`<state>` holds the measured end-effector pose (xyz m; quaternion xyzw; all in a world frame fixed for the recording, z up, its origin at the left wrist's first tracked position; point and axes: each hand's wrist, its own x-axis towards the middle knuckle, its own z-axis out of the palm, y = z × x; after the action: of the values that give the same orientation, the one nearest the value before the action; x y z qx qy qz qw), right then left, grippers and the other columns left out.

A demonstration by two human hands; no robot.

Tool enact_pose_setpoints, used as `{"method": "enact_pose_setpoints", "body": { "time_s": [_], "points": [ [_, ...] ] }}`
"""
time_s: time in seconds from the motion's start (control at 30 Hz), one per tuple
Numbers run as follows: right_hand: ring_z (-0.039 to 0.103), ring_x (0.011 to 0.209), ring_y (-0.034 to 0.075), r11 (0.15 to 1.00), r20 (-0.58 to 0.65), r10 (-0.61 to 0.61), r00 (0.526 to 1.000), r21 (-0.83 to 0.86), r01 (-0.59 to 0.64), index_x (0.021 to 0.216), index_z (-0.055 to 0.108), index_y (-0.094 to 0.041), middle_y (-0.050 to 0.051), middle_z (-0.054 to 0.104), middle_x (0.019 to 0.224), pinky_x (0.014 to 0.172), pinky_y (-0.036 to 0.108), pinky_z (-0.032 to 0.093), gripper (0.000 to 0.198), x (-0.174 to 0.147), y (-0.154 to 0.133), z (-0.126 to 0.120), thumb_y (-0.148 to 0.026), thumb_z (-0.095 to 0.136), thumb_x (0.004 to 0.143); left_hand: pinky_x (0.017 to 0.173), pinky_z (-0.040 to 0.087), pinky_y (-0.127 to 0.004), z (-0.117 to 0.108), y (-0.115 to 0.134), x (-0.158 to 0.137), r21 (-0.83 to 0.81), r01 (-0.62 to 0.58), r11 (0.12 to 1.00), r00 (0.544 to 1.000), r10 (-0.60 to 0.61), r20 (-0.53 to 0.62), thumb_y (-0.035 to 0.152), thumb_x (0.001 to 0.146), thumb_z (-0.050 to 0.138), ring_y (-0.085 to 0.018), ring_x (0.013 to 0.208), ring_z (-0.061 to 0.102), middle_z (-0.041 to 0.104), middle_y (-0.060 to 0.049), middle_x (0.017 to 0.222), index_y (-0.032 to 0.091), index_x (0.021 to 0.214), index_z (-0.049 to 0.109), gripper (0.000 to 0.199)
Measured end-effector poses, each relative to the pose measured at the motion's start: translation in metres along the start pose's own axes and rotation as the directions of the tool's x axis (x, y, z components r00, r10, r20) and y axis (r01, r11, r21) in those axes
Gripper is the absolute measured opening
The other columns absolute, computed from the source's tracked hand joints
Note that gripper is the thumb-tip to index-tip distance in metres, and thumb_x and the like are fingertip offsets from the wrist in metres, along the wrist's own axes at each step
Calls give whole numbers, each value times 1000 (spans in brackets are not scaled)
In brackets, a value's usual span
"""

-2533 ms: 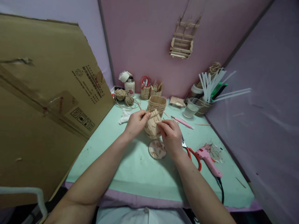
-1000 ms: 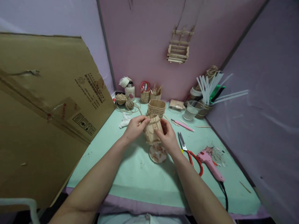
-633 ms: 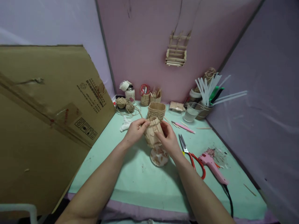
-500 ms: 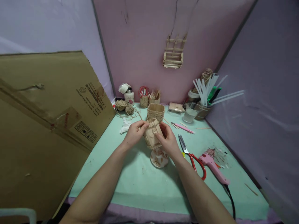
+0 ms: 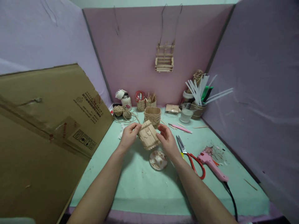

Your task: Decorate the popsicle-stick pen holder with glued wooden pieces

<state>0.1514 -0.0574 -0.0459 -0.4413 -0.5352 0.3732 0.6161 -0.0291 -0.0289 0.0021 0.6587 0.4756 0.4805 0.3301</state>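
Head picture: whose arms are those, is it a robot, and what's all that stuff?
No robot here! Each grip is just a person's bare hand. The picture comes from a camera worn on that person's head, looking forward and down, so you see almost what they see.

The left hand holds a small wooden craft piece by its edge. The right hand is close beside it, fingers apart; I can't tell whether its thumb touches.

On the pale green table is a round dish, with red-handled scissors and a pink glue gun to the right. Farther back are a woven basket, balls of twine and a clear cup.
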Motion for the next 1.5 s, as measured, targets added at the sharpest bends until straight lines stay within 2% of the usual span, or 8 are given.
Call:
{"method": "enact_pose_setpoints", "body": {
  "time_s": [0.2,0.3,0.47,0.73,0.93,1.13,1.33,1.5],
  "points": [
    [61,111,25,1000,-99,13,995,23,-11,111,57,-21,13,65,117,97,49,47,39,0,-10,-20,-41,65,79,64,41,-25,-6,-5,4,27,-2,1000,998,3,-61,48,82,50,-15,66,50,56,1,67,18,73,58,32],
    [63,104,24,999,-156,-17,988,33,22,107,59,-21,11,67,111,92,47,50,35,-2,-12,-30,-41,65,79,77,43,-30,-3,-2,1,167,-120,979,989,132,-65,44,86,48,-18,80,57,64,-3,78,19,76,61,30],
    [63,98,22,1000,-228,-12,974,1,12,100,62,-21,8,67,104,91,45,49,29,-8,-13,-49,-41,64,80,102,26,-45,11,0,-9,453,-363,814,926,367,83,34,89,50,-23,105,57,70,-6,87,21,78,65,23],
    [61,90,20,1000,-245,32,969,7,-31,92,66,-19,5,66,94,87,41,47,27,-11,-16,-58,-44,64,79,104,21,-45,24,-10,-16,483,-479,733,878,402,262,36,90,53,-23,106,58,73,-5,85,23,86,69,22],
    [62,83,18,1000,-236,10,972,-20,-15,89,65,-20,3,66,88,82,37,49,22,-13,-19,-63,-40,65,79,102,31,-41,17,-10,-21,487,-451,748,863,505,22,48,92,44,-23,113,55,66,-11,115,20,111,64,39],
    [59,76,17,954,-34,4,999,-301,-14,83,66,-20,2,66,81,76,34,47,12,-21,-17,-70,-31,66,78,78,47,-30,15,-9,-39,411,-462,786,765,588,-264,34,90,54,-17,81,62,70,-6,83,20,91,67,18],
    [54,87,19,773,305,52,951,-615,155,81,66,-22,3,60,88,80,34,42,8,-31,-23,-70,-26,60,83,50,35,-23,22,-2,-52,265,-659,704,721,691,-45,32,90,56,-9,46,47,56,1,51,18,63,58,30],
    [50,94,23,546,424,219,879,-800,250,80,69,-23,5,58,92,84,38,35,9,-41,-27,-60,-24,61,83,49,29,-25,31,2,-55,224,-611,759,790,602,114,50,92,45,-10,45,39,45,2,47,19,57,49,47]
  ]
}}
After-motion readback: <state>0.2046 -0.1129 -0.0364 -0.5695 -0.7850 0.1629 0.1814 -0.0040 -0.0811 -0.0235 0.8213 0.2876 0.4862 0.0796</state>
